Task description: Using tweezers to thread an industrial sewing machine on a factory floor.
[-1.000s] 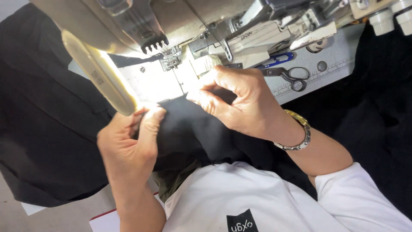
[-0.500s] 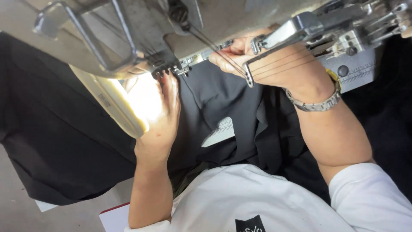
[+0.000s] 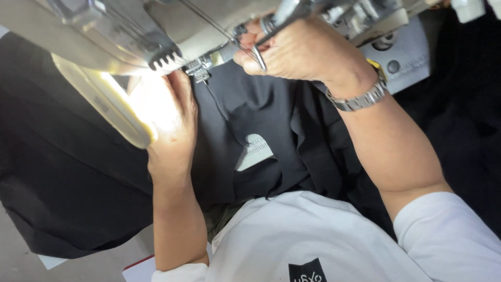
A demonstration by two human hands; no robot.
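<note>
A grey-white sewing machine [image 3: 115, 36] fills the top of the head view, its lamp glaring at the left. Black fabric [image 3: 250, 115] lies spread under its presser foot [image 3: 201, 68] and hangs down toward my lap. My left hand [image 3: 167, 120] rests flat on the fabric just left of the foot, fingers together, brightly lit. My right hand [image 3: 297, 49], with a metal watch on the wrist, is raised against the machine head, fingers curled around a metal part there. A dark thread [image 3: 222, 112] trails down across the fabric.
A patch of the machine bed with a printed scale [image 3: 254, 151] shows through a gap in the cloth. More black cloth [image 3: 57, 177] covers the table at left and right. A white sheet with a red edge [image 3: 138, 269] lies by my left elbow.
My left hand has slid up from the fabric's near edge to beside the presser foot. My right hand has risen off the cloth to the machine head. The view has closed in.
</note>
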